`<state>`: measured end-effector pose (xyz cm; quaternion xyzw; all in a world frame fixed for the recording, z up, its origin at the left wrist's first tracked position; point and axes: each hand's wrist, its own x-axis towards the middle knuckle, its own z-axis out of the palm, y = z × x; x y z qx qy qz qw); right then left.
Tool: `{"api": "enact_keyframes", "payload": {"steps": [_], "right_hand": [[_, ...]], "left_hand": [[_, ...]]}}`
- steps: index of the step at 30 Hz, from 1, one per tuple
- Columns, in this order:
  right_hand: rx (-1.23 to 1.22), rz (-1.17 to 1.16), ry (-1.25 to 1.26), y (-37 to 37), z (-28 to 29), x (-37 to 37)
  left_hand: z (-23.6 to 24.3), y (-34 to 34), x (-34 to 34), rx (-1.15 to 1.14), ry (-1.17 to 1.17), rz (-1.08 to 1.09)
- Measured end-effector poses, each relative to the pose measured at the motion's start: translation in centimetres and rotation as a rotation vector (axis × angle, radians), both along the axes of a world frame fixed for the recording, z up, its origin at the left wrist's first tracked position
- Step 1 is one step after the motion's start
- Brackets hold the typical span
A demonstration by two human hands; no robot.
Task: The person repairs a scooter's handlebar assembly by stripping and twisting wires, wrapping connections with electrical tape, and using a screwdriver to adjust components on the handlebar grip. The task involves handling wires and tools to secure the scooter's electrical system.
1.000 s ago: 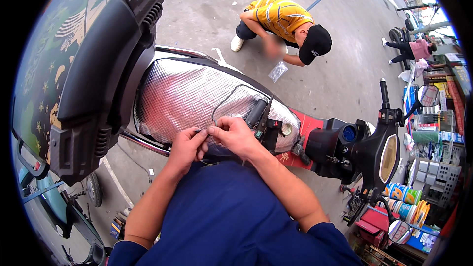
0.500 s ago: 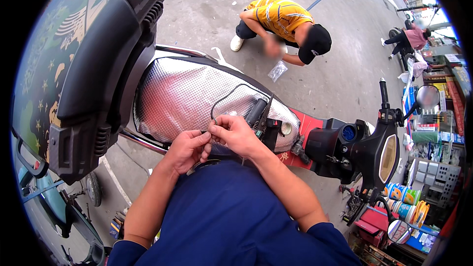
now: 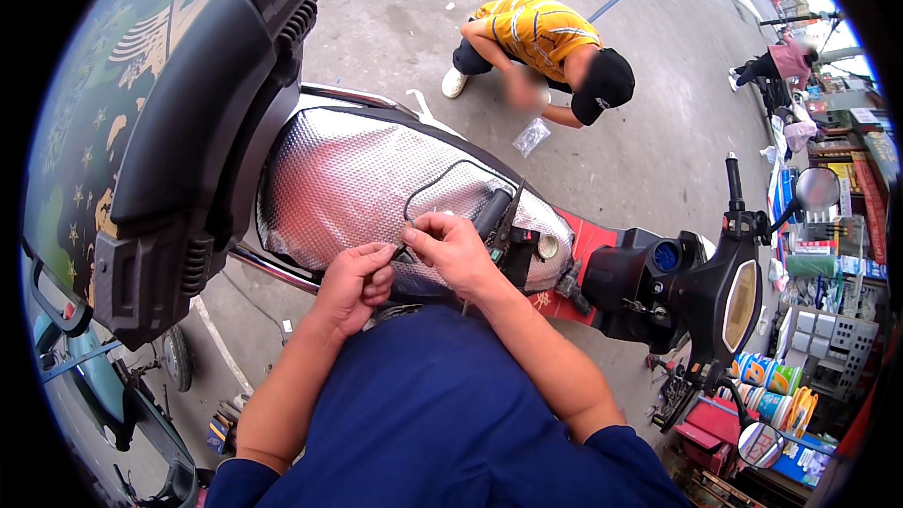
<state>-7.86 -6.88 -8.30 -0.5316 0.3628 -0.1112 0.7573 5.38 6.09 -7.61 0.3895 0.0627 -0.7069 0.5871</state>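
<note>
My left hand (image 3: 362,284) pinches a small dark piece (image 3: 400,253) at the end of a thin cable (image 3: 440,169); its other fingers are curled. My right hand (image 3: 445,249), a little higher and to the right, grips the same cable between thumb and forefinger. Both hands are over a silver dimpled-foil seat cover (image 3: 337,174) on a scooter. Just right of my right hand lie a black cylinder (image 3: 491,212), a dark pointed tool (image 3: 515,202), a black object with a green part (image 3: 520,254) and a small round pale object (image 3: 547,246).
A black rear box (image 3: 188,150) stands left; handlebars (image 3: 734,226) are right. A crouching person in yellow (image 3: 536,33) is beyond the seat, by a plastic packet (image 3: 531,136). Shelves of goods (image 3: 837,339) and another person (image 3: 790,61) are far right. A teal scooter (image 3: 99,381) stands lower left.
My hands have drawn slightly apart: the right moved a little up, showing the dark piece between them. The person in pink far right has shifted position.
</note>
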Motion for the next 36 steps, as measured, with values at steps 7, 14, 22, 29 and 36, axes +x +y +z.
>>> {"api": "enact_keyframes", "payload": {"steps": [7,14,22,29,36], "right_hand": [[0.024,-0.004,-0.023,-0.1,-0.2,-0.3],[0.062,0.016,-0.044,0.1,-0.1,-0.3],[0.099,-0.009,0.027,0.1,0.1,-0.1],[0.014,0.025,-0.020,0.2,-0.3,-0.2],[-0.155,0.074,0.048,0.5,-0.1,-0.3]], "left_hand": [[0.8,-0.1,-1.2,-0.083,-0.538,-0.134],[0.6,-0.6,-1.6,-0.133,-1.516,-0.112],[0.5,-0.6,-1.1,0.070,-1.137,-0.121],[0.1,-1.0,-0.8,0.069,-0.661,-0.033],[-0.5,-1.2,-1.1,0.097,-0.544,0.105]]}}
